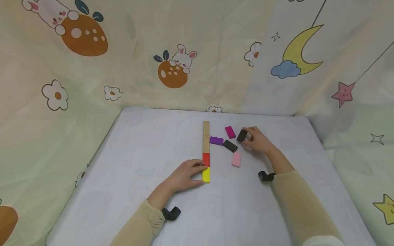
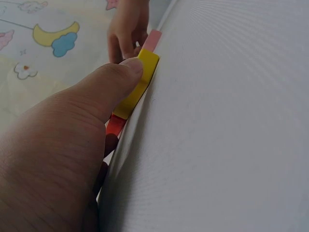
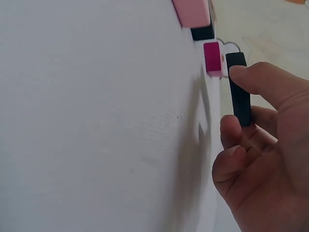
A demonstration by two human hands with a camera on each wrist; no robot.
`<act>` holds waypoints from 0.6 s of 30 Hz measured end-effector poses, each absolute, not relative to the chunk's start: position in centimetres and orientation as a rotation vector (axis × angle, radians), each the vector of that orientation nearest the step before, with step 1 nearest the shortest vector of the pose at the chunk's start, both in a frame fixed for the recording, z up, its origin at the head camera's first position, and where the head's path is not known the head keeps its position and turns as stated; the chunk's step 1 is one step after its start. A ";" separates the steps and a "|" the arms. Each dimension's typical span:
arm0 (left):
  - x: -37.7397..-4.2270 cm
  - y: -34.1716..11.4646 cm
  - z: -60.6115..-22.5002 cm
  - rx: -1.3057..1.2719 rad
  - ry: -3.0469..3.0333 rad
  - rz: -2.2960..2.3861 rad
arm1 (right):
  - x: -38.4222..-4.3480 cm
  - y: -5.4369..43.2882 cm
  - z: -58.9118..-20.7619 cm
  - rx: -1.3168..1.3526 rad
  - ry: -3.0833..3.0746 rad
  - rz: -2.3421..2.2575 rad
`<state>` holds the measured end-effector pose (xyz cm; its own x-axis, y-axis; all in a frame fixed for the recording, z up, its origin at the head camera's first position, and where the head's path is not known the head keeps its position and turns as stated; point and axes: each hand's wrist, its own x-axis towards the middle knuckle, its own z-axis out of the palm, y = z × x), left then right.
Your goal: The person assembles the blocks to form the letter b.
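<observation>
My right hand [image 1: 257, 139] pinches a black block [image 3: 237, 89] between thumb and fingers, raised off the table in the right wrist view. My left hand [image 1: 184, 174] is at the near end of a straight row of blocks. Its thumb presses the yellow block [image 1: 206, 175], and its fingertips lie where that block meets the red block [image 1: 206, 159]. Beyond the red one, two wood-coloured blocks [image 1: 206, 136] continue the row. A purple block [image 1: 217, 140] lies close against the row's right side, its other end by a second black block [image 1: 230, 146].
On the white-covered table [image 1: 138, 143], a magenta block [image 1: 230, 132] lies left of my right hand and a pink block [image 1: 236, 159] nearer me. A patterned cloth [image 1: 132, 61] hangs behind the table and along both sides.
</observation>
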<state>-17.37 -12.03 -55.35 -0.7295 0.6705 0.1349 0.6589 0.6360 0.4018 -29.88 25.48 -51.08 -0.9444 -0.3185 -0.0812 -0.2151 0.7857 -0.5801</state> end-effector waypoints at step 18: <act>-17.4 -12.0 -55.4 1.174 2.827 0.708 | -21.6 23.0 -50.7 -0.320 2.827 -1.067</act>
<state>-17.38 -12.05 -55.44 -0.7209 0.6722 0.1689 0.6725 0.6194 0.4052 -21.59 23.04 -50.65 -0.9726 -0.2314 -0.0219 -0.1592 0.7319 -0.6625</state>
